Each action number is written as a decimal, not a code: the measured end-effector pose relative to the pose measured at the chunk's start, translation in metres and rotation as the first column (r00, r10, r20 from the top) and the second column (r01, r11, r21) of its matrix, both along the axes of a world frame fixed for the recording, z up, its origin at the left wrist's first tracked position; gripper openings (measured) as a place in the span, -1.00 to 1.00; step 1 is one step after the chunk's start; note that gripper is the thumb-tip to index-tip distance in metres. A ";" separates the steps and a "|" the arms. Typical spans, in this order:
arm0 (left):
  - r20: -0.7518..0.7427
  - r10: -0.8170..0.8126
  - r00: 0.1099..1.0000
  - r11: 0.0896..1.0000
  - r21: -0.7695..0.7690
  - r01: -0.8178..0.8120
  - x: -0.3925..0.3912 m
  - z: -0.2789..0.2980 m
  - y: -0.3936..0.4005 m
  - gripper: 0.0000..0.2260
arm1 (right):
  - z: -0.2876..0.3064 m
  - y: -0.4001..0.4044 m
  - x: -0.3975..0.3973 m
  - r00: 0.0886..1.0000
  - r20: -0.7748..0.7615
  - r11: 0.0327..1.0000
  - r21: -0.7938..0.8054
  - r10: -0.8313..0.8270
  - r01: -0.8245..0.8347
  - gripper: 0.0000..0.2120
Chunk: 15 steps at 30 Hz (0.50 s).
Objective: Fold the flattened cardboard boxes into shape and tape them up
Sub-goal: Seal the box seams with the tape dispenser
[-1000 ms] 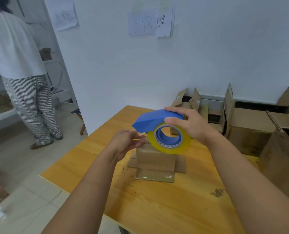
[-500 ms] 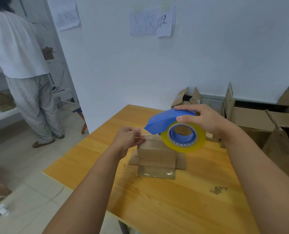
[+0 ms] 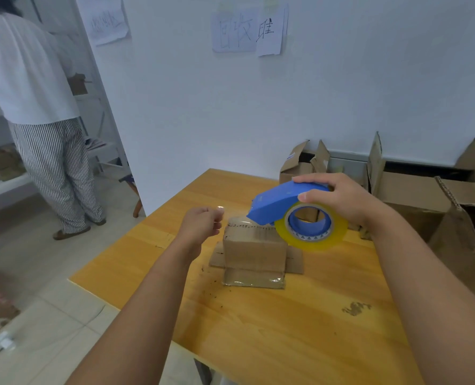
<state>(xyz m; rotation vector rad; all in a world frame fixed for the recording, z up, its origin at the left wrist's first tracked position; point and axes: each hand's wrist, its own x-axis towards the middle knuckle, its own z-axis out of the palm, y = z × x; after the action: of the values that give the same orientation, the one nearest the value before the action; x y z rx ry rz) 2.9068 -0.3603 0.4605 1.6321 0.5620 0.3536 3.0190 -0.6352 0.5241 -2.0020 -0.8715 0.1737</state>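
A small brown cardboard box (image 3: 254, 247) stands in the middle of the wooden table (image 3: 300, 323), with side flaps splayed out at its base and shiny clear tape on its front flap. My right hand (image 3: 339, 200) grips a blue tape dispenser (image 3: 279, 200) carrying a yellowish roll of clear tape (image 3: 311, 233), held just above the box's right top edge. My left hand (image 3: 201, 222) hovers at the box's upper left with its fingers pinched together; a glint at the fingertips looks like the free end of the tape. The strip between hand and dispenser is hard to make out.
Several open, worn cardboard boxes (image 3: 414, 195) crowd the table's back right, and a larger one (image 3: 464, 245) stands at the right edge. A white wall runs behind. A person in a white shirt and striped trousers (image 3: 39, 115) stands by shelves at far left. The table's left edge drops to tiled floor.
My right hand has carried the dispenser to the right, away from my left hand. My left hand has stayed near the box's top left, fingers closing into a pinch.
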 end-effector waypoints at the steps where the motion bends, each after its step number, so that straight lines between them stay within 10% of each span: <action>1: -0.017 0.003 1.000 1.000 -0.003 -0.003 0.000 -0.001 0.000 -0.81 | -0.001 0.002 0.000 1.000 0.002 1.000 -0.003 -0.005 0.005 -0.70; 15: -0.145 -0.133 0.980 0.983 -0.147 0.111 -0.005 -0.020 0.011 -0.71 | 0.007 0.023 -0.003 0.996 0.082 0.993 -0.111 -0.028 0.037 -0.49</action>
<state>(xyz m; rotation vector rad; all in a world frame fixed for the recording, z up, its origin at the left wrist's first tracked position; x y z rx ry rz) 2.9020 -0.3488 0.4407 1.5589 0.5866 0.0952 3.0157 -0.6122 0.5309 -2.1400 -0.8964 0.1269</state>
